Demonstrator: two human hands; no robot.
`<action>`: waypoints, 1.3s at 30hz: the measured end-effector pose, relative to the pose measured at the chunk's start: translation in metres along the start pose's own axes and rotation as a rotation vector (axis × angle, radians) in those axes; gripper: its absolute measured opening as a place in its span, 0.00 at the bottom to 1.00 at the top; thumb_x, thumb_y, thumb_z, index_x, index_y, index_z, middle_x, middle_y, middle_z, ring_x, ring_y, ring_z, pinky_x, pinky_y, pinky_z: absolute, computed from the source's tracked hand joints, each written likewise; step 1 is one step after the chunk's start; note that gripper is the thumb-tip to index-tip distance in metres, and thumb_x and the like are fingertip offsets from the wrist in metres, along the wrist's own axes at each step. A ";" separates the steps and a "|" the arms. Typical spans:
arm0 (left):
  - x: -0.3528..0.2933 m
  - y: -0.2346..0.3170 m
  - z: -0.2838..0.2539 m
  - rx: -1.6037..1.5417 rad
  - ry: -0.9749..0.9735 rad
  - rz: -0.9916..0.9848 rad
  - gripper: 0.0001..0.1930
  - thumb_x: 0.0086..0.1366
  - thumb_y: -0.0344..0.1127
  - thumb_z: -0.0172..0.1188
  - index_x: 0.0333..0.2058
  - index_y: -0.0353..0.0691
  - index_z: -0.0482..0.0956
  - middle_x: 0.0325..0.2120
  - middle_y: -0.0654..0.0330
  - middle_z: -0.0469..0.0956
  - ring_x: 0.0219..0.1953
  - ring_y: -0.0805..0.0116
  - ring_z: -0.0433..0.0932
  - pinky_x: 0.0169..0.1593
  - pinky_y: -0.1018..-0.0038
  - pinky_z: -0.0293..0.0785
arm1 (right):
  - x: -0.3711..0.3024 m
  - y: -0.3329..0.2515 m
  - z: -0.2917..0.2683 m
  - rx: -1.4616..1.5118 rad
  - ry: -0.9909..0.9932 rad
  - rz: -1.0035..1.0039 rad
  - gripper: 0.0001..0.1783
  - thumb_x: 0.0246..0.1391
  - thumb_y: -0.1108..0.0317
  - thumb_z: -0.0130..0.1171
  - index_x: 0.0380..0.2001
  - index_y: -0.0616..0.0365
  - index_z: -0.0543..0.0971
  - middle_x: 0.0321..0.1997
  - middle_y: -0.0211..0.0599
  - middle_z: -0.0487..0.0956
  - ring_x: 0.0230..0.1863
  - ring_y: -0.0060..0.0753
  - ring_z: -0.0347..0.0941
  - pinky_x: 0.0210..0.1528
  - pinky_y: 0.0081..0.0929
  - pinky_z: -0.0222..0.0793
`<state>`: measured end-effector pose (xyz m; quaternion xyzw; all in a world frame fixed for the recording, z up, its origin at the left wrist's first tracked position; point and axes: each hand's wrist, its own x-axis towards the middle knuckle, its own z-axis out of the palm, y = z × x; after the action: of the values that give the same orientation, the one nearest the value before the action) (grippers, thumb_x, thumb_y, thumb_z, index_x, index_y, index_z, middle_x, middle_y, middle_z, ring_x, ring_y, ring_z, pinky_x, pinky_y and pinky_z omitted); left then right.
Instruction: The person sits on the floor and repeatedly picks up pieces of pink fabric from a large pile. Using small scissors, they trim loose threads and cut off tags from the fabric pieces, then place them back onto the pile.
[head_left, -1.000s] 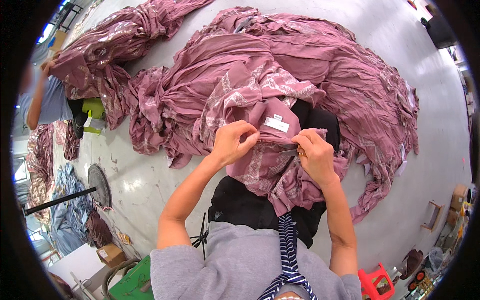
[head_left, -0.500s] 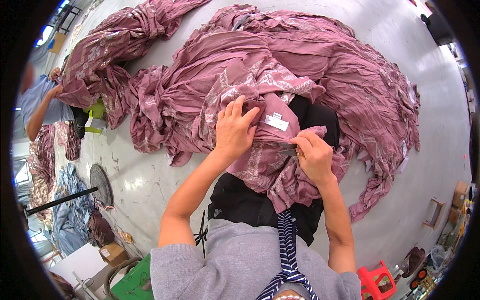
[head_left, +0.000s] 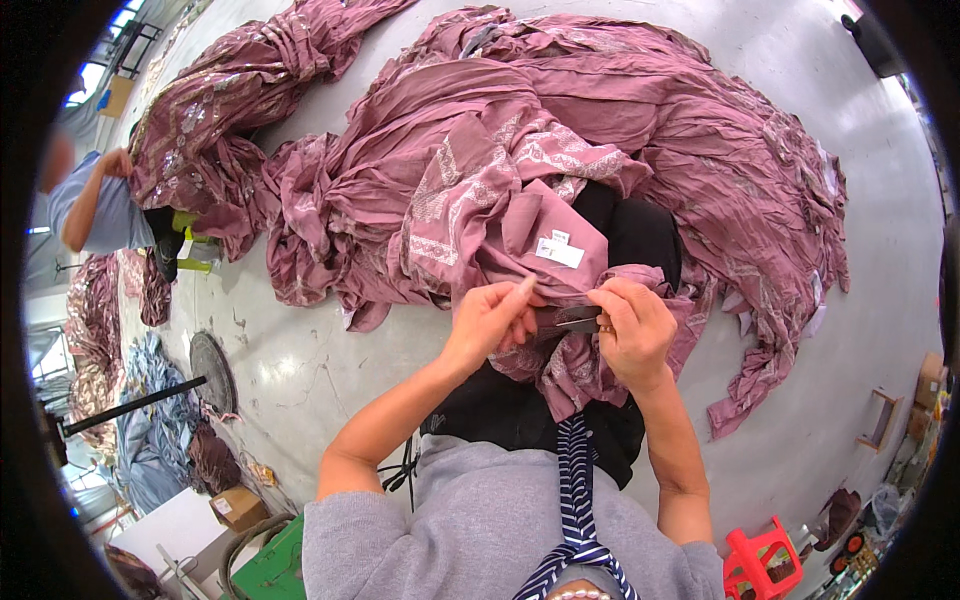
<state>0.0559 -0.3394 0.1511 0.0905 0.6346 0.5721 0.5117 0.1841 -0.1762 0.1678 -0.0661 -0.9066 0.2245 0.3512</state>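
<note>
Nearest to the cam is the grey shirt of the wearer, w/ a striped scarf hanging at its middle. Beyond it are both hands, approx. level w/ each other. L hand has thumb and index pressed together on an edge of the mauve cloth, the other fingers curled under. R hand pinches the same edge a little to the right, and also keeps a thin dark tool, prob. snips, under its fingers.

The main relation is here: the tool's long axis runs approx. left–right, nearly parallel to the cloth edge b/w the hands and just on the wearer's side of it. Its tip points to L hand, but R hand is the nearer one, as it holds the tool. Whether the blades are apart, I can't tell.

Just past the edge, b/w the hands, a white label lies flat on the cloth, near both sets of fingertips. Next comes a black-covered knee, beyond R hand, then the big mauve heap on the floor. Farther, at upper left, a co-worker stands next to another mauve bundle.
</note>
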 end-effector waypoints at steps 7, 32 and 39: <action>0.009 0.007 0.008 -0.349 -0.095 -0.274 0.16 0.64 0.44 0.58 0.33 0.34 0.71 0.24 0.55 0.77 0.19 0.70 0.76 0.19 0.78 0.71 | -0.011 -0.012 0.004 -0.032 -0.046 -0.070 0.15 0.35 0.74 0.60 0.33 0.59 0.77 0.33 0.35 0.76 0.29 0.33 0.74 0.27 0.27 0.68; -0.001 0.011 0.037 -0.355 0.030 0.123 0.15 0.59 0.28 0.62 0.45 0.30 0.75 0.41 0.57 0.79 0.41 0.69 0.79 0.47 0.72 0.75 | 0.010 -0.025 -0.033 0.238 -0.139 0.436 0.17 0.50 0.64 0.64 0.38 0.60 0.71 0.32 0.40 0.75 0.25 0.35 0.74 0.26 0.27 0.69; 0.001 0.008 0.040 -0.407 0.020 0.136 0.16 0.60 0.28 0.62 0.46 0.31 0.75 0.42 0.57 0.78 0.43 0.69 0.78 0.48 0.72 0.74 | 0.000 -0.018 -0.018 0.170 -0.122 0.532 0.11 0.52 0.67 0.61 0.35 0.60 0.73 0.23 0.38 0.75 0.23 0.36 0.74 0.25 0.29 0.68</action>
<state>0.0816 -0.3112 0.1645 0.0223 0.5034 0.7226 0.4732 0.1968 -0.1858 0.1871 -0.2585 -0.8546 0.3877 0.2292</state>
